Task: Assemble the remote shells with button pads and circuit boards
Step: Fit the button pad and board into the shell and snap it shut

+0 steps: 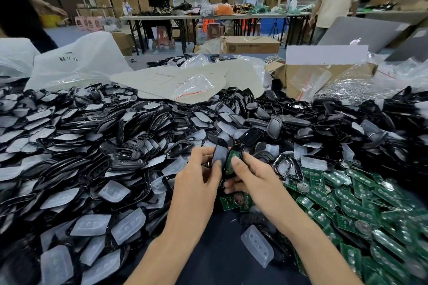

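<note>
1. left hand [196,183] grips a black shell [219,143], thumb on the clear pad [220,157] lying in it, fingers curled behind
2. right hand [253,180] grips a second shell [239,146], thumb pressing the green board [230,158] that seems seated inside it
3. the two shells touch side by side at the middle of the view, over the heap's near edge
4. heap [92,146] of shells and pads spreads from 7 to 1 o'clock of the hands
5. board pile [347,203] lies at 3 to 5 o'clock
6. spare board [228,202] lies just under the hands at 6 o'clock
7. loose pad [257,245] lies on the dark cloth [208,257] at 5 o'clock, beside the right forearm
8. box [324,74] stands far off at 1 o'clock, bag [76,62] at 11 o'clock
</note>
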Tool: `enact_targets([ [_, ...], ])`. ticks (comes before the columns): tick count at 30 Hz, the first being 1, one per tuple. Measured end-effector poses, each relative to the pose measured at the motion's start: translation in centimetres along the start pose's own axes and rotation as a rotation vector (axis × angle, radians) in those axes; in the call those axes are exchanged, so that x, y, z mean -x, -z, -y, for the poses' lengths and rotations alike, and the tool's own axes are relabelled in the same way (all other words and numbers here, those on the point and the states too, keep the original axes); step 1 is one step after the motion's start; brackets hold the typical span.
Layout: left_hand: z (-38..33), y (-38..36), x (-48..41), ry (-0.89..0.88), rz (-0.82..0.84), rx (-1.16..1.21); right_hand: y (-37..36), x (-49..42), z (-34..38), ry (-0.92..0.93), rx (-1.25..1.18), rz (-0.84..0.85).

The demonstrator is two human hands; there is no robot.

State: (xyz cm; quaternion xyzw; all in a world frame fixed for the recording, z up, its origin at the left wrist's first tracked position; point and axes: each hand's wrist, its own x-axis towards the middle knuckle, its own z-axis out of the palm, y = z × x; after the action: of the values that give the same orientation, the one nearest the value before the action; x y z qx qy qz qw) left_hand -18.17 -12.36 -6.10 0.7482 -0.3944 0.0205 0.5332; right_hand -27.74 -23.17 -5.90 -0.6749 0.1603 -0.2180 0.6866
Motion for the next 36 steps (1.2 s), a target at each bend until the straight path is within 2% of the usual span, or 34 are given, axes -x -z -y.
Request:
enact_targets([
  [8, 0.0, -0.1, 0.0, -0.056, -0.001, -0.047, 0.0, -0.1, 0.3, -0.011, -0.106, -0.004],
  [18, 0.6, -0.5, 0.2, -0.039, 0.012, -0.022, -0.1, -0.4, 0.1, 0.042, -0.082, -0.095],
  [25, 0.5, -0.6, 0.5, -0.161, 0.041, -0.003, 0.3, -0.6, 0.2, 0.035, -0.152, -0.117],
  [28, 0.3, -0.5, 0.3, -0.129, 0.057, 0.134, 0.4, -0.6, 0.2, 0.011, -0.212, -0.149],
  [32, -0.1, -0.4, -0.3, 0.077, 0.126, 0.435, 0.5, -0.7, 0.2, 0.003, -0.238, -0.153],
  [36, -0.3, -0.2, -0.4, 0.127, 0.140, 0.528, 0.4, -0.5, 0.5, 0.041, -0.202, -0.112],
])
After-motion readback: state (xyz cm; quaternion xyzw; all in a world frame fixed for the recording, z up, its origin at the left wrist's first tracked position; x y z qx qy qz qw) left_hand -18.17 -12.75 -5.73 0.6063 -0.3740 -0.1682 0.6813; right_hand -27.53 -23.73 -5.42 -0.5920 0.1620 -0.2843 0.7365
